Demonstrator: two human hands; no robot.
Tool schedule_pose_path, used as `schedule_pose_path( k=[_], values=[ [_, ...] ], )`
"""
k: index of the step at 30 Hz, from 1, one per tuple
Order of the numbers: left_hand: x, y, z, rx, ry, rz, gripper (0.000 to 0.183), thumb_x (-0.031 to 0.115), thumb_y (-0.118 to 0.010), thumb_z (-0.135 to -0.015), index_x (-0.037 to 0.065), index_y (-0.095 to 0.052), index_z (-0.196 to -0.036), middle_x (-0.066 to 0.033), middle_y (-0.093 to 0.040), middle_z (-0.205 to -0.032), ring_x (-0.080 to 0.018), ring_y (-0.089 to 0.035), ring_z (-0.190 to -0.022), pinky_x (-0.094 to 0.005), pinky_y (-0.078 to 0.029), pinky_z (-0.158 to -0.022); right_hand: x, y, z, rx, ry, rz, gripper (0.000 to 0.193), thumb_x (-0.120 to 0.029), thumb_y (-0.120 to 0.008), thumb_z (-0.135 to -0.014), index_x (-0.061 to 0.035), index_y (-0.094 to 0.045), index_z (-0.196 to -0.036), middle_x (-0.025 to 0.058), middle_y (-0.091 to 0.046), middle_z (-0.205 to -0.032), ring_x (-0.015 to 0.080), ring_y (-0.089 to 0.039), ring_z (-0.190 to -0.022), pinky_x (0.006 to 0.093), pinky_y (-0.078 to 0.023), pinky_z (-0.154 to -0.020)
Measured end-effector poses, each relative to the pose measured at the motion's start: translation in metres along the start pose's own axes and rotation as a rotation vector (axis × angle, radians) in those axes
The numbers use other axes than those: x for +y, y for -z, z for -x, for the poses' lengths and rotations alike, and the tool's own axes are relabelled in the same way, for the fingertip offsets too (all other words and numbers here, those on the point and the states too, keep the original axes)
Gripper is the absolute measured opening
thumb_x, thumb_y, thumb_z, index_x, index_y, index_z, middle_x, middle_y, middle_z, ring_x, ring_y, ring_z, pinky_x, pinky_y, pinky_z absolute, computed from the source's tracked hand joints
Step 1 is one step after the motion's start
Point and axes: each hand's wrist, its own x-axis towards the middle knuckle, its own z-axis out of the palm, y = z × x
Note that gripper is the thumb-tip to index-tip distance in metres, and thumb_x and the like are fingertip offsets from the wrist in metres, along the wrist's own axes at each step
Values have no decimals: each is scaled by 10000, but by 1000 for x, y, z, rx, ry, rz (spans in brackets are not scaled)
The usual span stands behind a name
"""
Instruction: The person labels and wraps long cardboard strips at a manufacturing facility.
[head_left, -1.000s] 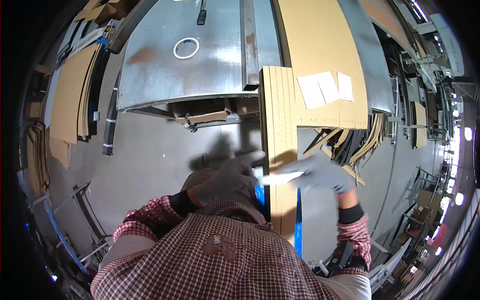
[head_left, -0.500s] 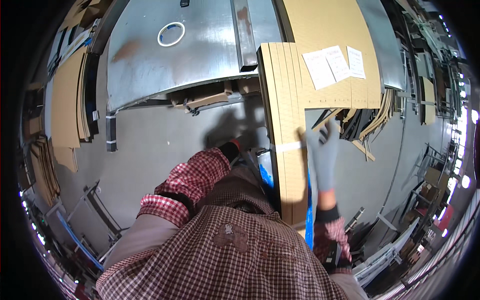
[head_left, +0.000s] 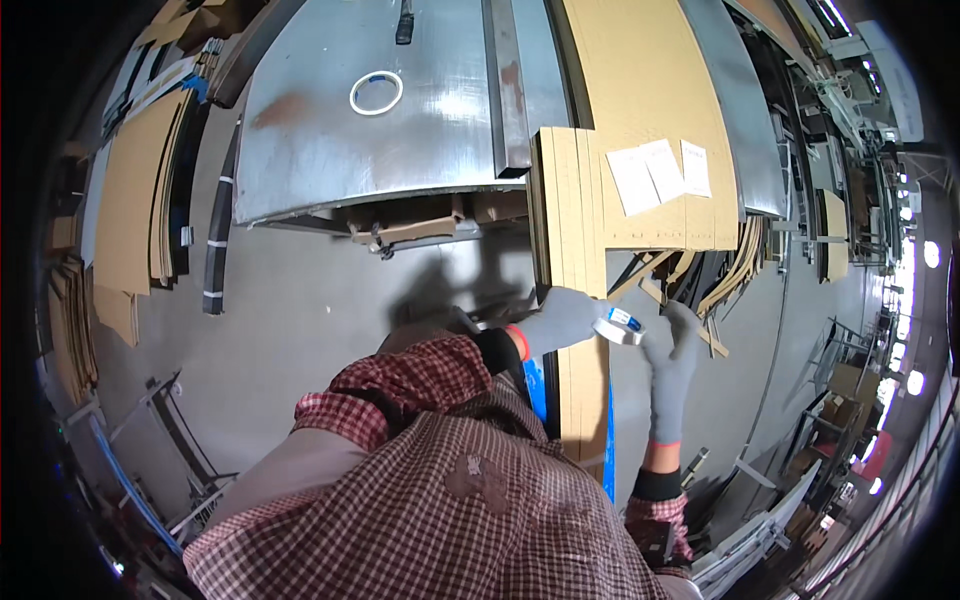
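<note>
A stack of long tan boards (head_left: 572, 215) runs away from me, its near end by my apron. My left hand (head_left: 562, 322), in a grey glove, lies across the stack with its fingers closed at the left side of a roll of tape (head_left: 622, 327). The roll is white with a blue inside and sits just past the boards' right edge. My right hand (head_left: 672, 345), gloved too, is curled and grips the roll's right side. Both hands meet at the roll. Any tape band on the boards is hidden under my left hand.
A metal table (head_left: 330, 130) stands ahead with another tape roll (head_left: 377, 93) and a metal bar (head_left: 506, 100) on it. White papers (head_left: 648, 176) lie on a wide tan board (head_left: 640, 90). Offcut strips (head_left: 735, 265) sit beyond my right hand. Tan sheets (head_left: 135, 200) lean at left.
My left hand has come up from beside the stack onto the boards, reaching the tape roll. My right hand has drawn nearer to me, and the roll now shows between both hands. The view has shifted slightly.
</note>
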Motion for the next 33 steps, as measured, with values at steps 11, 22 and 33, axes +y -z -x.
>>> schedule_pose_path(
  k=[11, 22, 33],
  values=[
    [15, -1, 8, -43, 42, -171, 527, 356, -574, -823, 181, -461, -1306, -146, -632, -706, -331, -617, -620, -426, -490, -557, 143, -40, -129, -1019, 464, 965, 137, -218, -603, -827, -108, -642, -900, 135, -668, -835, 307, -647, -765, 402, -491, -625],
    [19, -92, 95, 221, 79, 437, 1090, 437, -708, -744, -116, -42, -1405, -358, -256, -1383, -439, -364, -1259, -472, -314, -1044, 69, -28, -69, -1279, -365, 456, 274, -140, -552, -762, 0, -658, -972, 244, -634, -848, 411, -612, -775, 413, -505, -684],
    [26, 75, 136, 54, 290, 1090, 929, 189, -715, -771, -92, -118, -1425, -218, -622, -1000, -228, -631, -894, -324, -503, -808, -102, -14, -30, -1277, 324, 5, 344, 8, -565, -796, -49, -624, -1131, 139, -653, -964, 214, -624, -710, 328, -499, -637]
  ],
)
